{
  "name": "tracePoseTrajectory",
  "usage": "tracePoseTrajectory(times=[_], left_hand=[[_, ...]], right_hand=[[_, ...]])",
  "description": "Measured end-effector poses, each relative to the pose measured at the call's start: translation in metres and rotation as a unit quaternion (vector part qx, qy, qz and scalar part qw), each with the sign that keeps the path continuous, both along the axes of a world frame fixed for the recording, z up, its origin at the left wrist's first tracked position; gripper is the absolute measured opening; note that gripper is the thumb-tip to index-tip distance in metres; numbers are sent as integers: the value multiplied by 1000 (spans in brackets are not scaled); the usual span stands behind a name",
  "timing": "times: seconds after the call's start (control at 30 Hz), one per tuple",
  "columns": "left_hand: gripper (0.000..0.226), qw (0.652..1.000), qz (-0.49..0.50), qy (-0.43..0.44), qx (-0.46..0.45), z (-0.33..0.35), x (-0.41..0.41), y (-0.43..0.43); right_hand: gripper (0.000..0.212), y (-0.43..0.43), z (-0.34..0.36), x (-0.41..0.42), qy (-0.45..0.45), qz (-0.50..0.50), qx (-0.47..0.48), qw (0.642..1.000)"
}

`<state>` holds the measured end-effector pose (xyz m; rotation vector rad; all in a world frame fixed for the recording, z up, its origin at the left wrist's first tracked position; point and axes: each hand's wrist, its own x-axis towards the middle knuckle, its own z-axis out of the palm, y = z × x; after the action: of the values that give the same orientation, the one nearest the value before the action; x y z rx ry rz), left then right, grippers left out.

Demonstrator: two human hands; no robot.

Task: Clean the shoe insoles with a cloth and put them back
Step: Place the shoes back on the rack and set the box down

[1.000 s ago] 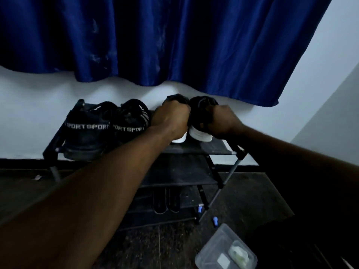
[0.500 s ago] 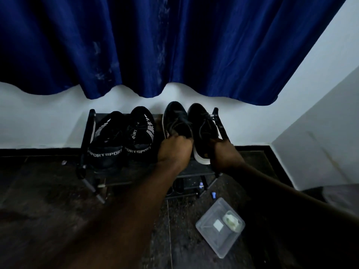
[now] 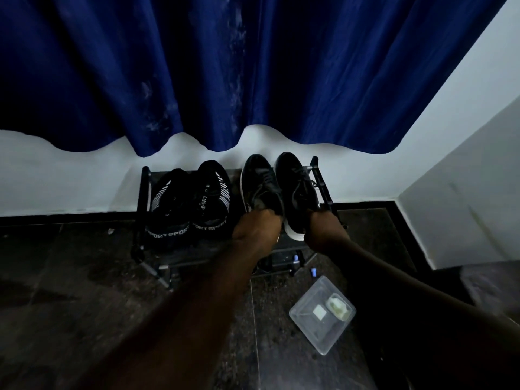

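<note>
Two black lace-up shoes with white soles sit side by side at the right end of the black metal rack, top shelf.
My left hand grips one heel, my right hand the other. The neighbouring black knit sneakers read "SPORT SPORT" across their heels.

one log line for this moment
left hand: grips left lace-up shoe | right hand: grips right lace-up shoe | place: shoe rack top shelf

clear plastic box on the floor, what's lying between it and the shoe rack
The head view shows a small blue piece lying on the dark floor tile between the clear plastic box and the shoe rack. Nothing else shows in that stretch.
</note>
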<state>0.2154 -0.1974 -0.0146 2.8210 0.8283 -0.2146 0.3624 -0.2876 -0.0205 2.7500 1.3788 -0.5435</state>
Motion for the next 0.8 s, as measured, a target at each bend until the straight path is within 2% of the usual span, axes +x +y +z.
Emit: tracePoseTrajectory(times=[0.1, 0.27, 0.43, 0.53, 0.8], left_hand=[[52, 1000, -5, 6, -19, 2, -9, -2], [67, 999, 1, 23, -28, 23, -18, 8], [57, 999, 10, 24, -27, 42, -23, 15], [51, 999, 27, 15, -25, 52, -31, 15], [49, 993, 114, 16, 17, 77, -95, 42]], right_hand=[[51, -2, 7, -7, 6, 14, -24, 1000], [55, -1, 31, -24, -24, 25, 15, 999], [44, -8, 56, -43, -75, -3, 29, 997], [37, -12, 71, -53, -57, -23, 43, 997], [47, 21, 104, -119, 1, 74, 36, 997]])
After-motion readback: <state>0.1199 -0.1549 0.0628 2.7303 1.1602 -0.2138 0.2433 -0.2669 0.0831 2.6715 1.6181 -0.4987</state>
